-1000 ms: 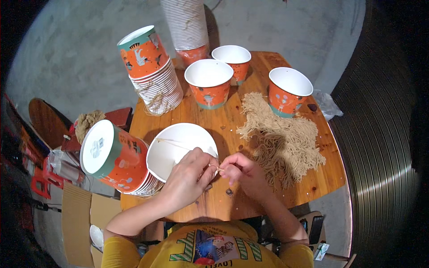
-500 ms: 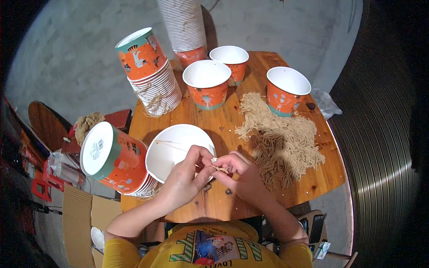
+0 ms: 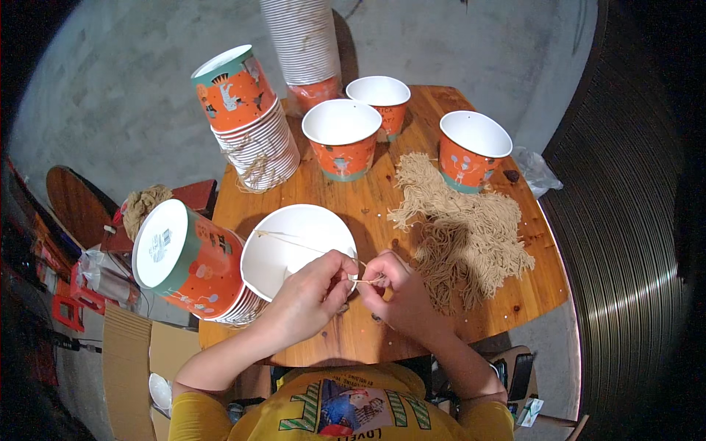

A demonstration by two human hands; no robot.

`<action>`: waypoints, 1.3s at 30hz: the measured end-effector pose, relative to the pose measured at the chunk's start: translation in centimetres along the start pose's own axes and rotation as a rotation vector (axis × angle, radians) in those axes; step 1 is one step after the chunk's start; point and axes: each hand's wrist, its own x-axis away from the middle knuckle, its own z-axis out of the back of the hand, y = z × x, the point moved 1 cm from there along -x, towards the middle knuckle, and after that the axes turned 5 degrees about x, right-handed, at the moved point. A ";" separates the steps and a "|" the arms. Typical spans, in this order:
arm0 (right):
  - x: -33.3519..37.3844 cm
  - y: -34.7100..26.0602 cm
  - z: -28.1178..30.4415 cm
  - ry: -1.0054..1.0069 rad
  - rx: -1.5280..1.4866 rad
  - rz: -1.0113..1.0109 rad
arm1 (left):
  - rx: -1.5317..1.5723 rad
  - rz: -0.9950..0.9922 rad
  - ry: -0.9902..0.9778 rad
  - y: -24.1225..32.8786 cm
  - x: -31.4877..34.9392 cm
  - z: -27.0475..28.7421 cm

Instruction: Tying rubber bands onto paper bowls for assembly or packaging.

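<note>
At the near rim of the white-lined paper cup (image 3: 294,246) lying on its side, the left hand (image 3: 312,294) and right hand (image 3: 393,287) pinch a thin tan string (image 3: 305,243) between closed fingertips. The string runs across the cup's mouth (its knot, if any, seems hidden), with the heap of loose strings (image 3: 460,228) just right of the cup.

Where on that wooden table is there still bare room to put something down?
Bare wood shows on the table between the middle cup, the white bowl and the string pile. The left side is crowded with cup stacks.
</note>
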 end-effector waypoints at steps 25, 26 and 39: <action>0.0 0.3 0.1 0.031 0.008 0.037 | -0.149 -0.114 0.044 0.4 0.0 0.1; 0.1 0.5 0.1 0.030 0.008 0.037 | -0.149 -0.113 0.044 0.4 0.1 0.2; 0.0 1.3 1.4 -0.087 0.034 0.168 | -0.205 -0.039 0.089 -0.3 0.8 1.5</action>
